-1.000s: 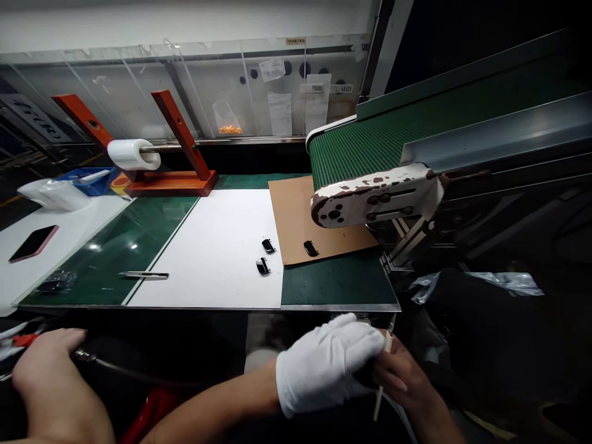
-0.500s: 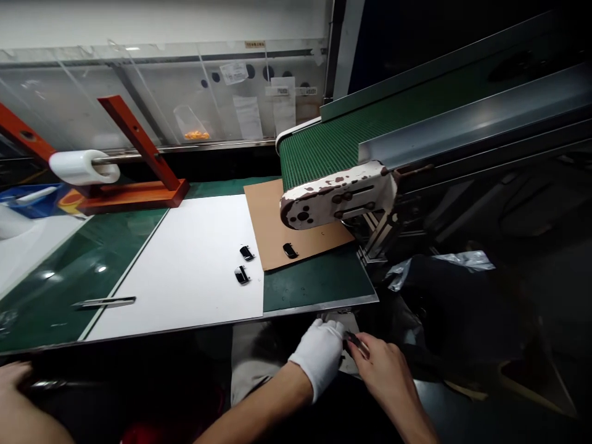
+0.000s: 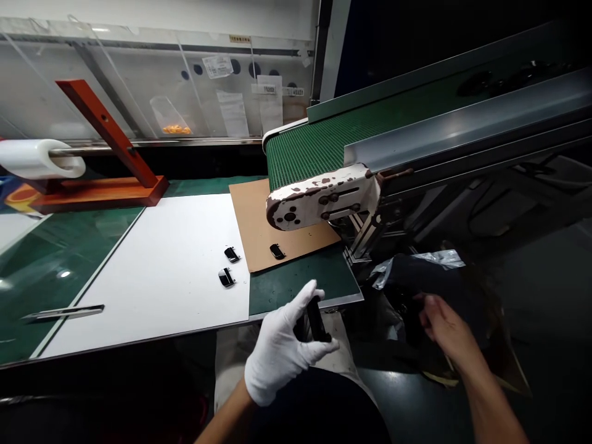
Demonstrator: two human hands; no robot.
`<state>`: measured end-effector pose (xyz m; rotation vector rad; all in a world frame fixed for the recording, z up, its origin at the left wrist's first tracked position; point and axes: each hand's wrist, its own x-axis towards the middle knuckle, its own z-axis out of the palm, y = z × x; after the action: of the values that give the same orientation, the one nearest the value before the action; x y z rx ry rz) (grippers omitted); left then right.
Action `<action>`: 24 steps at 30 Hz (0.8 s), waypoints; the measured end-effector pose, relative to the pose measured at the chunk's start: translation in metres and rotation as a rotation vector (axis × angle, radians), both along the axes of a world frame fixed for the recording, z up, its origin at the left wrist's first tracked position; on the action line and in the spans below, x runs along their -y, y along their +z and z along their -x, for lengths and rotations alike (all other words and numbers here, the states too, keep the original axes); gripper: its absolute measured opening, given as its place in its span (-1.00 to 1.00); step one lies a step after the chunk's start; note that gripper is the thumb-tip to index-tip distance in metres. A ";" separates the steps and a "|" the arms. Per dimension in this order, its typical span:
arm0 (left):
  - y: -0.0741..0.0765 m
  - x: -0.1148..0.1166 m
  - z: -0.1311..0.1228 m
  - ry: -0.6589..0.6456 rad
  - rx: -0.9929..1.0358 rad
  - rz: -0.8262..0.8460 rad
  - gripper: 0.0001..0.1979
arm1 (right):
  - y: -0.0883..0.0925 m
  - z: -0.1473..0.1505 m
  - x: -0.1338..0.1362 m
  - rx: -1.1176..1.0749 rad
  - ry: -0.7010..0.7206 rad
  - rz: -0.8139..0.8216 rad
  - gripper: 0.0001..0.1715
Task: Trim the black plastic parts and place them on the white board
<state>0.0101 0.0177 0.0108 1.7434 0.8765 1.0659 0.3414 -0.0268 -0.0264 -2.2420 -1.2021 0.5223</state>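
When reading outward from the gloved left hand (image 3: 280,345), note the black part (image 3: 317,319) grasped between thumb and fingers, near the edge of the table (image 3: 298,283). At 3 o'clock, locate the bare right hand (image 3: 448,332), with fingers curled near dark, silver-edged sheeting (image 3: 439,259); cannot tell whether gripping anything. Judge as done: two glossy black pieces (image 3: 226,277) laid on the white sheet (image 3: 171,259) at 11 o'clock, plus a third piece (image 3: 277,251) on the cardboard (image 3: 252,216) at 12, near the conveyor (image 3: 314,148). Judge as remaining: the black part, not yet set down. At 9 o'clock, find the slim metallic tool (image 3: 69,312), untouched.
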 end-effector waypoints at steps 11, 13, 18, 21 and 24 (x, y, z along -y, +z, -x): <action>0.015 0.011 -0.003 -0.055 0.117 0.088 -0.14 | 0.096 0.126 -0.003 -0.115 0.874 -0.035 -0.44; 0.016 0.013 -0.004 -0.071 0.146 0.111 -0.14 | 0.105 0.134 -0.004 0.004 0.909 -0.018 -0.31; 0.021 0.015 -0.003 -0.107 0.144 0.094 -0.12 | 0.111 0.145 -0.010 0.158 0.963 -0.044 -0.23; 0.023 0.015 -0.001 -0.127 0.149 0.068 -0.11 | 0.112 0.148 -0.014 0.245 0.983 -0.060 -0.17; 0.024 0.015 -0.001 -0.129 0.174 0.055 -0.11 | 0.112 0.149 -0.016 0.279 0.993 -0.079 -0.03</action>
<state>0.0112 0.0025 0.0349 1.6120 0.6705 1.0796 0.1923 -0.0109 0.0855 -1.5446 -2.4209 0.4935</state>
